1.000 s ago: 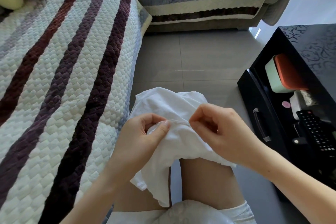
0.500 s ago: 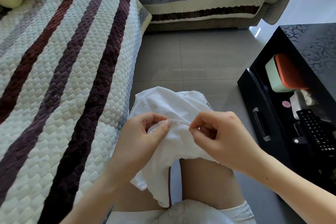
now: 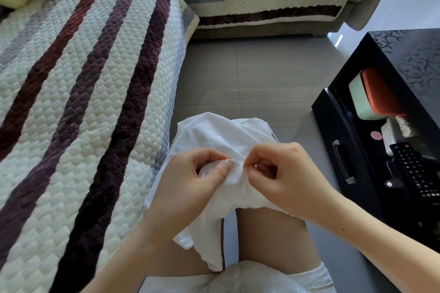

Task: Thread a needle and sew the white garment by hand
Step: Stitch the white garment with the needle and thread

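Nearest the camera, the soft white cotton garment point(image 3: 214, 135) is being draped over the bare legs point(image 3: 269, 240), so that its weight is being carried by the lap rather than by the fingers. Just above, a folded edge of the cloth is being bunched and pinched by the left hand point(image 3: 190, 181), with the thumb pressed on top. This is judged to be keeping the seam taut and presenting it to the needle.

Immediately right of that pinch, the thin silver metal needle point(image 3: 238, 163) is being clamped between the thumb and forefinger of the right hand point(image 3: 285, 173). The other fingers are being curled into the palm. The tip is being pointed leftward into the fabric beside the left thumbnail. Whether thread is being carried cannot be told, as it is too fine to see. A stitch is judged to be in progress.

Beyond the grip, the rest of the garment is being left to hang over the knees above the grey tiled floor point(image 3: 250, 74). Right of the grip and well apart, a black remote control point(image 3: 414, 169) and a pale green box with an orange lid point(image 3: 371, 95) are being held in a glossy black open drawer point(image 3: 345, 150). Left of the grip and farther off, the cream quilted sofa cover with dark stripes point(image 3: 83, 102) is being left unused.
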{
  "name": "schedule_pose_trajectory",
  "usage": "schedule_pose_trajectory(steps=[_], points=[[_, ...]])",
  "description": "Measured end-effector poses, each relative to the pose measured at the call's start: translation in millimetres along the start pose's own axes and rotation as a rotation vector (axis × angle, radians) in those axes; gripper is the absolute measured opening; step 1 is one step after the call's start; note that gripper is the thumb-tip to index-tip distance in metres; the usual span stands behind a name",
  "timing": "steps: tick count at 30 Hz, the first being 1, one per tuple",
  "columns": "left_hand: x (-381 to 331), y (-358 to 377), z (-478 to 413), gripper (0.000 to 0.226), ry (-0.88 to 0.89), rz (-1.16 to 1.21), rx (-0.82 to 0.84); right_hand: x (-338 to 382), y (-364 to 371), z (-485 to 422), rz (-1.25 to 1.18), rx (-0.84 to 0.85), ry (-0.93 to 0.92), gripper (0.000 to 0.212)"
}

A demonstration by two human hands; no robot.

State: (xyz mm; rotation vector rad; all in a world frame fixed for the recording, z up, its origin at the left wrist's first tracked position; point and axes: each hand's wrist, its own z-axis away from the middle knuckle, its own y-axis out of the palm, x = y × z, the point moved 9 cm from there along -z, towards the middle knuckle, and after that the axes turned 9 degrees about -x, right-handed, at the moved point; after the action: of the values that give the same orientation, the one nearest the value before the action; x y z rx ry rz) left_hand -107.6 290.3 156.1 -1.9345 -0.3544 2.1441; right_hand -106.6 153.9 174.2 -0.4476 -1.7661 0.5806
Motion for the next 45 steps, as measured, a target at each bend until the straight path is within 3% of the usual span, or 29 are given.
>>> schedule_pose_trajectory(steps=[8,12,22,28,31,35,40,45], points=[[12.2,-1.4,-2.8,0.007,-0.118,0.054,-0.025,-10.3,-4.2,1.0,-0.305,0.068,0.172,0.021],[15.2,0.2,-3.0,0.006,-0.170,0.108,-0.002,-14.0,-1.2,1.7,-0.386,0.096,0.217,0.011],[18.6,16.3,3.0,0.007,-0.412,0.454,0.246,-29.4,11.3,7.1,-0.713,0.179,0.418,0.005],[19.4,24.9,4.7,0.010,-0.434,0.523,0.314,-29.7,22.1,11.2,-0.831,0.184,0.462,0.007],[19.9,26.0,3.9,0.011,-0.420,0.500,0.269,-24.2,23.5,11.3,-0.791,0.181,0.397,0.003],[24.5,21.5,1.8,0.005,-0.413,0.477,0.202,-28.5,11.9,11.9,-0.533,0.143,0.274,0.008],[26.4,28.9,3.3,0.021,-0.350,0.375,0.189,-22.2,6.1,10.8,-0.313,0.035,0.133,0.022],[24.8,25.1,-0.3,0.021,-0.297,0.335,0.142,-6.9,3.2,13.2,-0.152,-0.014,-0.037,0.016]])
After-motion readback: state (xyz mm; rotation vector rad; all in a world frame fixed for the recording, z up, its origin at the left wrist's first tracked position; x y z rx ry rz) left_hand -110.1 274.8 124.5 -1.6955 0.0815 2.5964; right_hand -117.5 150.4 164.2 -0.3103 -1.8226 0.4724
